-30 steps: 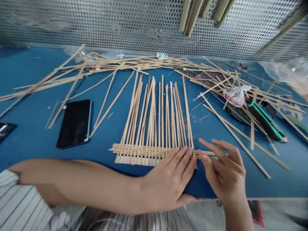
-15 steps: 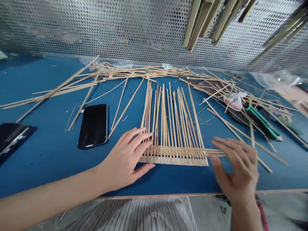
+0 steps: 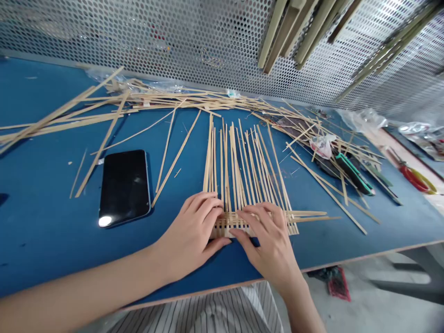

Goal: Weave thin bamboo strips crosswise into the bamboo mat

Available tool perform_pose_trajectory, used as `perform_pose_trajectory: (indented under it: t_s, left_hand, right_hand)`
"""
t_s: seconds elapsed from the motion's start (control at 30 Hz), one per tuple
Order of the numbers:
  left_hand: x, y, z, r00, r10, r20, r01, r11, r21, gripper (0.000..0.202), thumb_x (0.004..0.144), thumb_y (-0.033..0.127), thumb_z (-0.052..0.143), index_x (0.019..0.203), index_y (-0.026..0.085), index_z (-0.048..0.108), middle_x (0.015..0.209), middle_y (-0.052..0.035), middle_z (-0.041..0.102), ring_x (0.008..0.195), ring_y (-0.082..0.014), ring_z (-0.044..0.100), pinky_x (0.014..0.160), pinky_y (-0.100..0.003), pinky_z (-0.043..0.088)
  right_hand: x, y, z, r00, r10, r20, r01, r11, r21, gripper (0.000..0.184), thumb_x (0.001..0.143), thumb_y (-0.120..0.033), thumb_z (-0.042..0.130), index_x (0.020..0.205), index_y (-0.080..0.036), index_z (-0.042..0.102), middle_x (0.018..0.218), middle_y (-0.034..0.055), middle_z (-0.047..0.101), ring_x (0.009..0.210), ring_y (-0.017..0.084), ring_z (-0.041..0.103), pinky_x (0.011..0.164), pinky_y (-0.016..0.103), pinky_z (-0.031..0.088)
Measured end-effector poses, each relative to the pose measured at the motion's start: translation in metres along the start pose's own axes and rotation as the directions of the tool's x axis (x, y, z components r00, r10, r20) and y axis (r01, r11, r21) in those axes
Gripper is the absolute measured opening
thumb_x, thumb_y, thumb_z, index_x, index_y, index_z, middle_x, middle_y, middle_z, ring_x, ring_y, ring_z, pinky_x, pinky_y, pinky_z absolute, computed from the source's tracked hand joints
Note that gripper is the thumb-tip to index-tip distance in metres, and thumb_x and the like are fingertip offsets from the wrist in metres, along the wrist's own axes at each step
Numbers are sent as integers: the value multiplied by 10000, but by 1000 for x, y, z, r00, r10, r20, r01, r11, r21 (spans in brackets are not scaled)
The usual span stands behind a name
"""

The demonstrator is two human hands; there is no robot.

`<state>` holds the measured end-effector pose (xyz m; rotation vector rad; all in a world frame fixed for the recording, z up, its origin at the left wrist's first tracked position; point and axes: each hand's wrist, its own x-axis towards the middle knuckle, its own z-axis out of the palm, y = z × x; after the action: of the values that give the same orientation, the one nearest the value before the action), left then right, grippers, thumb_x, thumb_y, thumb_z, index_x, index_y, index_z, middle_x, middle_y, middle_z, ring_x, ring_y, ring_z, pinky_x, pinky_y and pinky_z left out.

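**A:** What do you have under your left hand [image 3: 189, 231]?

**B:** You have it on the left part of the bamboo weave [image 3: 231, 223]. Your fingers [image 3: 208, 203] curl gently over the crossing strips, and your thumb [image 3: 217, 245] lies on the blue workbench [image 3: 41, 231], just below the lower edge. The hand is open, and you aren't visibly pinching anything.

**A:** And your right hand [image 3: 267, 236]?

**B:** It's open too, with the fingers spread and pressing down on the right part of the weave, just beside your left hand. You can't see any strip held between its fingers.

**A:** Where does the weave sit?

**B:** Right in front of you, near the bench's front edge. The upright strips [image 3: 236, 162] fan away from you, and the cross strips [image 3: 312, 215] stick out past your right hand.

**A:** What's around it?

**B:** To your left, a black smartphone [image 3: 124, 188] lies face up, well clear of the weave, with a few loose strips beside it. Beyond the weave, a tangled heap of loose bamboo strips [image 3: 173, 99] runs along the back of the bench, below a perforated metal panel [image 3: 138, 37]. To your right, a crumpled plastic bag [image 3: 322, 146] and a green-edged tool [image 3: 354, 173] lie among more strips. Red-handled pliers [image 3: 418, 179] sit farther right, past the bench's corner.
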<state>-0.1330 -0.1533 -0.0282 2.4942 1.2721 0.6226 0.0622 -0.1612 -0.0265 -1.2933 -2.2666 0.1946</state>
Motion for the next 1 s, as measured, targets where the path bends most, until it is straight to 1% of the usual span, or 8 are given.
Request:
perform_pose_trajectory:
  t_s: [0.07,0.2,0.33,0.47,0.6,0.83,0.93,1.0]
  left_hand:
    - [-1,0,0,1000,-3,-20,3,1000,29,343,844,410,600,1035,129,546,1165,-126,546,1227,-309,409,1009,-503,358]
    - [-1,0,2,998,0,-58,5,996,89,476,809,479,618,1087,101,538,1176,-155,534,1222,-339,408,1007,-541,330]
    - [-1,0,2,998,-40,-57,44,997,61,420,802,436,640,1038,103,541,1148,-152,536,1210,-336,409,985,-520,345]
    - [0,3,2,997,-63,-40,64,998,21,334,825,395,616,1005,127,530,1122,-137,545,1192,-320,422,945,-483,369]
    - [1,3,1,998,-60,-31,60,998,29,295,836,373,599,997,139,523,1109,-129,563,1192,-319,426,943,-478,342]
    - [1,1,1,999,-45,-13,46,998,54,361,824,436,612,1005,134,533,1114,-125,571,1191,-314,427,952,-463,317]
    - [-1,0,-1,999,-27,-38,29,998,58,464,827,536,562,1044,126,542,1155,-140,558,1207,-323,412,955,-467,316]
    - [-2,1,-4,997,-21,-72,25,998,56,481,839,553,533,1068,131,547,1178,-141,555,1201,-323,416,945,-467,325]
  right_hand:
    - [-1,0,0,1000,29,4,-29,1000,-5,193,850,-260,605,1022,-174,593,994,60,632,1014,243,459,910,448,385]
    - [-3,0,3,994,105,-2,-105,994,-41,301,816,-339,639,1040,-150,567,1019,91,603,1041,275,425,927,479,354]
    - [-3,-1,5,992,124,4,-123,991,-56,322,813,-375,636,1031,-152,555,1015,96,590,1020,275,415,904,475,361]
    - [-3,0,4,993,119,24,-118,992,-44,294,819,-389,626,979,-153,555,988,95,591,1011,271,418,892,458,375]
    - [-3,0,4,994,111,25,-110,993,-31,300,810,-388,636,970,-145,561,983,99,601,1005,269,436,894,448,380]
    - [-2,2,3,994,109,22,-108,994,-10,309,800,-389,650,970,-144,571,969,89,613,1003,262,447,903,444,373]
    - [-3,5,-2,996,90,-4,-90,996,9,245,850,-363,590,981,-156,574,981,82,613,997,257,448,888,453,371]
    - [-4,7,-5,998,56,-40,-55,998,13,214,885,-311,540,1016,-144,574,1002,93,608,994,252,446,875,449,381]
